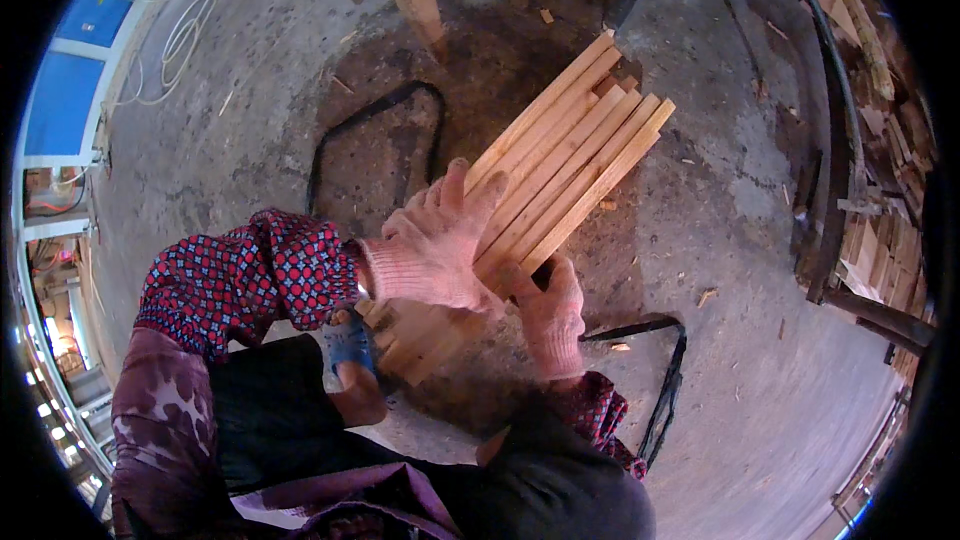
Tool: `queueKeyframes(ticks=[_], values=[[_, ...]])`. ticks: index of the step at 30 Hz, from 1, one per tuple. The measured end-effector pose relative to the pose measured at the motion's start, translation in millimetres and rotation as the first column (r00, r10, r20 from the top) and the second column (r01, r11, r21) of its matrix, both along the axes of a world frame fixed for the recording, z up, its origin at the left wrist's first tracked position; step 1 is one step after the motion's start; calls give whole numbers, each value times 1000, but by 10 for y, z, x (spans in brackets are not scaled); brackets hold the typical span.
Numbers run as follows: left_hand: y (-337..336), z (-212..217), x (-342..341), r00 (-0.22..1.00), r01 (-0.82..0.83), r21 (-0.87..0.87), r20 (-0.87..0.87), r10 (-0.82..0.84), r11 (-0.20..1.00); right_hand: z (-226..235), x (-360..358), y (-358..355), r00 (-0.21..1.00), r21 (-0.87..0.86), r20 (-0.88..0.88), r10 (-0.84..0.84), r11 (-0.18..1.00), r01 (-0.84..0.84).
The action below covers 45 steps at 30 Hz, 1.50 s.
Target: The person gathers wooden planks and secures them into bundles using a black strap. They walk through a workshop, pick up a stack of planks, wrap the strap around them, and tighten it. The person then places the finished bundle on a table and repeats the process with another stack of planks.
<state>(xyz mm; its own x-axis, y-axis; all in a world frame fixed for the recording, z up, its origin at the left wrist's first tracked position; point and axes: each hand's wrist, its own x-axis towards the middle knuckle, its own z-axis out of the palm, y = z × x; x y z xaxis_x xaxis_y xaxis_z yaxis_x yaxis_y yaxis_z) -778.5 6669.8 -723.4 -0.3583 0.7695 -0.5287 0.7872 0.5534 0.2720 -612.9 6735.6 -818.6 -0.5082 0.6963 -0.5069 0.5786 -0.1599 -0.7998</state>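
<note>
Strips of pale squared wood (575,155) are slanting over grey concrete floor (745,245), pink-gloved left hand (430,250) spreading its fingers (484,206) alongside, pink-gloved right hand (558,325) curling around the near end, apparently keeping them together.

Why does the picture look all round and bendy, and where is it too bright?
In the head view, the fisheye camera makes the picture round and bends the blue panels at the left; also in the head view, glare whites out spots at the lower left, while the wooden strips near the middle look fairly clear.
</note>
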Motion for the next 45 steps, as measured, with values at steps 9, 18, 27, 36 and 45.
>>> queueKeyframes(ticks=[9, 18, 27, 36, 45], values=[[-66, -116, 123, 986, 113, 24, -128, -109, 993, 316, 575, -43, 958, -357, 81, -273, 890, 284], [-65, -123, 165, 985, 101, 94, -152, -86, 990, -163, 1264, 585, 583, 312, 803, -123, 920, -236], [-177, -262, 132, 993, 69, 217, -112, -45, 974, 200, 928, 558, 529, -438, -313, -789, 614, 656], [-147, -311, 241, 978, -184, 364, -22, 206, 913, 1527, -831, 694, 963, -103, -269, 38, 992, -68], [-16, -374, 129, 520, -831, 468, 846, 120, 302, 1972, -3043, 16, 59, 903, 147, 987, -109, -416]])
